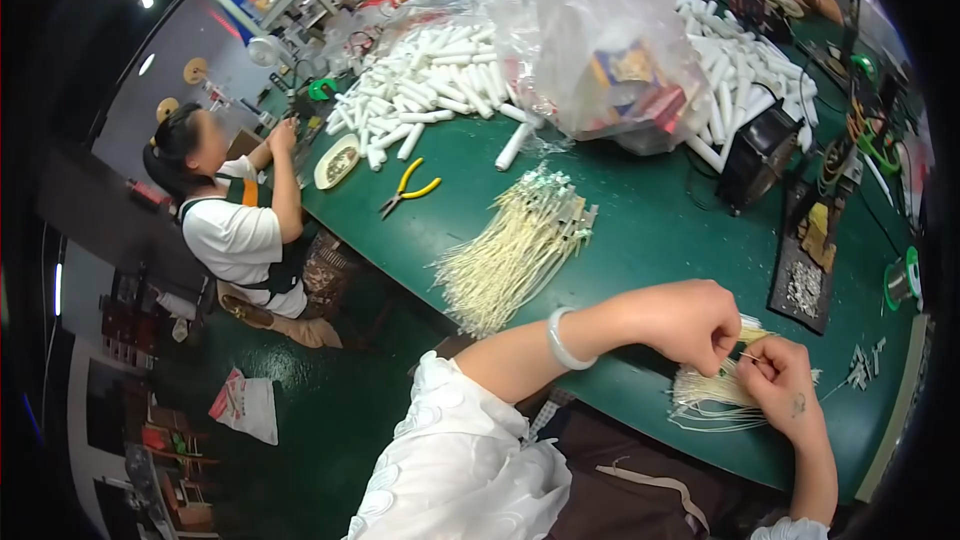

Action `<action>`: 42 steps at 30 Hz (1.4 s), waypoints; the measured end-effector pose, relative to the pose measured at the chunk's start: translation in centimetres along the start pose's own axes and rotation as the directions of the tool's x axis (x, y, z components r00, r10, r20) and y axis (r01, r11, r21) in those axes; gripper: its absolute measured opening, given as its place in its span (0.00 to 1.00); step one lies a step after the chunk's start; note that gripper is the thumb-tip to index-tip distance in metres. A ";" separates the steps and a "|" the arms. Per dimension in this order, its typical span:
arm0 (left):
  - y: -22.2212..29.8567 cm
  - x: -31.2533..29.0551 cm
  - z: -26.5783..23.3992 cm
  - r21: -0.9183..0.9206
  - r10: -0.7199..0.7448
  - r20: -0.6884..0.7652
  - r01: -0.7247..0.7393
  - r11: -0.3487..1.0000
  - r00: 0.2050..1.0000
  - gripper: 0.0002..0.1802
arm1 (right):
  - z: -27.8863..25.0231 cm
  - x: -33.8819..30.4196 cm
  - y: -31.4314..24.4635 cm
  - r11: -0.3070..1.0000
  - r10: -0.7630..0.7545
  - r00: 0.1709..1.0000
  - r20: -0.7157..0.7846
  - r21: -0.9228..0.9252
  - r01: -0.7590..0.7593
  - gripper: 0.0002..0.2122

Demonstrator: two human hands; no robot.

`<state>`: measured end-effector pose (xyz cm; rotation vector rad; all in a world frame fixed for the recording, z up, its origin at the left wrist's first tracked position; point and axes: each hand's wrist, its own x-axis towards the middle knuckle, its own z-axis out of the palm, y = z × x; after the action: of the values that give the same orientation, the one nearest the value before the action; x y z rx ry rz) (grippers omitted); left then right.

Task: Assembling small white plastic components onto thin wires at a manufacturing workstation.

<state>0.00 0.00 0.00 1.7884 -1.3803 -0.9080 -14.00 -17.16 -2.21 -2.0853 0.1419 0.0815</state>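
Low over the table's near right part, my left hand [698, 325] is closed, its thumb and finger pinched and pointing down. Close beside it on the right, my right hand [782, 380] is also closed in a pinch. A thin wire seems to show at the right fingertips; what the left fingers hold is hidden. Under both hands lies a bundle of cream wires [705, 402], partly covered by them. Farther left, a bigger heap of cream wires [510, 255] has small pale and greenish parts at its far end.
Yellow-handled pliers [410, 188] and a small dish [338, 162] lie at the left. White tubes [430, 80] are piled behind, beside a clear plastic bag [620, 50]. At right are a black tray [800, 275], a spool [902, 282] and small metal pieces [860, 368]. A co-worker [240, 210] sits left.
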 end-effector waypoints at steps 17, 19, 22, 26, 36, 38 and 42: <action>0.3 -1.7 -2.2 0.114 -0.029 0.060 0.022 0.993 0.998 0.06 | -1.2 -0.8 -0.4 0.978 -0.133 0.986 -0.101 -0.173 0.114 0.04; 0.4 -2.1 -3.0 0.190 -0.022 0.078 0.006 0.982 0.997 0.06 | -2.0 -1.0 -0.2 0.989 -0.048 0.996 -0.074 -0.143 0.037 0.04; 0.5 -2.7 -3.9 0.249 -0.050 0.168 0.007 0.968 0.984 0.06 | -2.6 -1.4 -0.5 0.997 0.025 0.993 -0.115 -0.065 -0.032 0.05; 0.6 -3.0 -4.5 0.203 -0.031 0.236 -0.018 0.979 0.971 0.06 | -3.6 -1.4 0.0 0.997 0.066 0.989 -0.134 -0.020 -0.070 0.04; 0.1 0.1 1.4 -0.136 0.121 -0.017 -0.122 0.983 0.992 0.04 | -1.6 -1.6 -0.9 0.996 0.058 0.995 -0.082 0.073 -0.052 0.03; 0.2 0.3 1.7 -0.212 0.067 -0.072 -0.081 0.974 0.995 0.03 | -1.5 -1.6 -1.0 0.997 0.039 0.996 -0.076 0.063 -0.035 0.03; 0.5 0.1 1.3 -0.198 0.040 -0.077 -0.054 0.979 0.996 0.03 | -1.8 -1.6 -0.6 0.997 0.044 0.994 -0.101 0.069 -0.037 0.03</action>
<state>-1.38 -0.30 -0.27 1.6148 -1.2345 -0.9133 -15.52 -18.35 -0.64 -2.0202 0.2459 -0.0059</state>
